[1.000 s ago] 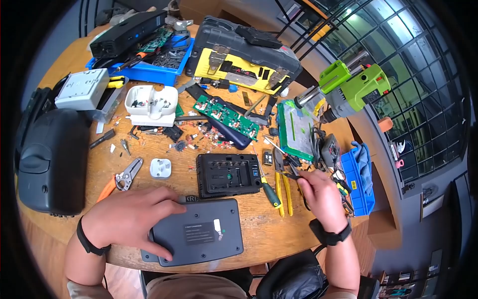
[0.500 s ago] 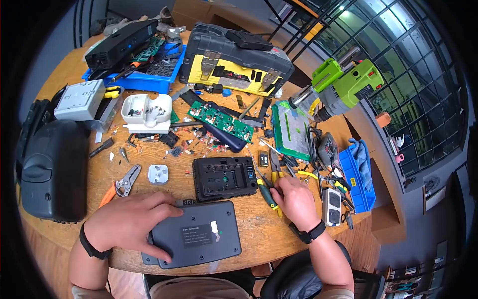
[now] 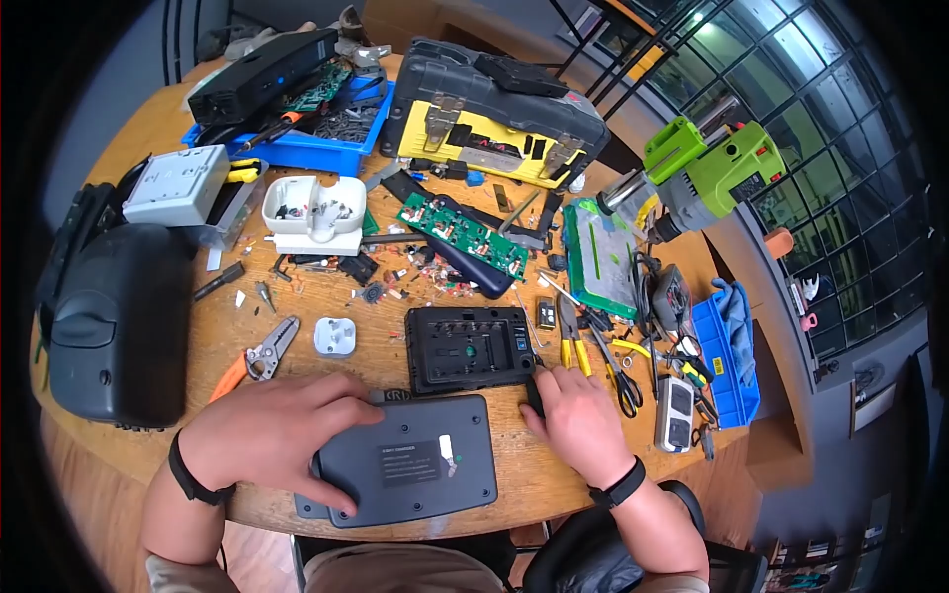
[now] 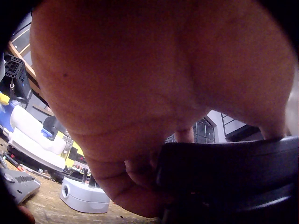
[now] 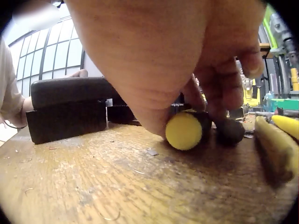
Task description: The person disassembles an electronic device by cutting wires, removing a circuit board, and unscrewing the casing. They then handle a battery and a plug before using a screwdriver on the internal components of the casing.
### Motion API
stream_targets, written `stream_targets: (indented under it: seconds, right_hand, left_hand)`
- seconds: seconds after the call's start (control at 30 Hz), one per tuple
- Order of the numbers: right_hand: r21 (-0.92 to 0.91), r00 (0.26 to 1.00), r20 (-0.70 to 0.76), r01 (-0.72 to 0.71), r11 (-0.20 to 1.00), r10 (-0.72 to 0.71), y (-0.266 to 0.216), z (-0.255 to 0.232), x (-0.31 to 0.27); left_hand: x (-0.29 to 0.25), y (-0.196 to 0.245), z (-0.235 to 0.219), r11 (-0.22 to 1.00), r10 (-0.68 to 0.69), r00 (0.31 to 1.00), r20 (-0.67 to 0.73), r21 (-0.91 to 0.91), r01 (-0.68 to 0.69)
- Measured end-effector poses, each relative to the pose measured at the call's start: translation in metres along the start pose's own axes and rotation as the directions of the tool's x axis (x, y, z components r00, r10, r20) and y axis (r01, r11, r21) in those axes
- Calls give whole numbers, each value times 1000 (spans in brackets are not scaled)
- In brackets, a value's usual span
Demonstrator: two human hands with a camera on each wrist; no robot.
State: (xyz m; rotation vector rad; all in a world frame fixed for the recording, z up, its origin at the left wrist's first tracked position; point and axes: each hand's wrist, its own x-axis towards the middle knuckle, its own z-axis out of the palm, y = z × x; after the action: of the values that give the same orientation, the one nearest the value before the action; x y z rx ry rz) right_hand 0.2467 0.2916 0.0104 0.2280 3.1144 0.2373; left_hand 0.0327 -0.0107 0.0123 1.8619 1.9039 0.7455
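Observation:
In the head view my left hand (image 3: 282, 435) grips the left side of a black battery charger (image 3: 465, 474), thumb on the near edge and fingers at the far edge. The charger lies face down, its label and corner screws showing. My right hand (image 3: 583, 420) pinches a screwdriver (image 5: 184, 130) by its handle, whose yellow butt end faces the right wrist camera. Its handle lies low over the wood beside a second black charger tray (image 3: 460, 371), and the hand covers most of it. Yellow-handled pliers (image 3: 567, 346) and scissors (image 3: 625, 387) lie just beyond the right hand.
A white plug adapter (image 3: 335, 336) and orange-handled wire strippers (image 3: 259, 358) lie left of the tray. Beyond are a green circuit board (image 3: 460, 235), loose scraps, a white container (image 3: 314, 237) and a toolbox (image 3: 494, 89). A green drill (image 3: 712, 178) stands at right.
My right hand has moved left, leaving the scissors on the table, and now holds the screwdriver near the tray. My left hand stays on the charger.

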Motion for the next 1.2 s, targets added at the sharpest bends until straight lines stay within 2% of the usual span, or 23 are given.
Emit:
stream_targets:
  seconds: [0.07,0.17,0.27,0.3,0.37,0.43,0.5,0.57,0.6,0.67,0.7,0.8,1.2]
  right_hand:
    - [2,998,-56,2,1000,-1,0,0,-1]
    - [-47,999,2,-40,998,41,0,4,-5]
    - [-19,995,-15,-102,995,102,12,-7,-11]
    - [51,988,-76,-128,990,132,18,-17,-15]
    - [49,969,-196,-141,989,148,29,-36,-24]
    - [173,962,-193,-158,972,191,33,-67,-34]
    - [277,958,-242,-86,957,156,38,-82,-47]
    - [308,965,-254,22,951,60,31,-100,-50]
    - [309,966,-254,23,951,59,28,-103,-50]
    - [363,966,-248,161,918,-72,20,-105,-47]
    - [363,966,-249,162,917,-72,17,-106,-45]
    - [319,962,-199,245,916,-188,13,-108,-39]
    - [338,952,-187,295,894,-243,17,-113,-39]
  left_hand:
    - [0,0,0,1000,5,1000,0,9,-5]
    - [-1,-1,0,1000,9,1000,0,11,-9]
    - [-1,-1,0,1000,11,1000,-4,16,-11]
    - [-1,-1,1,1000,4,1000,-6,13,-4]
    - [0,-3,2,1000,26,1000,-15,-2,-26]
    - [0,-4,2,1000,10,1000,-4,-17,-10]
    - [0,-3,2,1000,-2,1000,11,-27,2]
    - [0,-3,2,1000,0,1000,0,-20,0]
    - [0,-2,1,1000,-2,1000,1,-21,2]
    - [-1,-1,0,1000,-9,1000,5,-18,10]
    - [-1,-1,0,1000,-10,1000,6,-17,10]
    - [-1,-2,1,1000,0,1000,-7,-17,0]
    - [-1,-3,1,999,11,1000,-3,-34,-11]
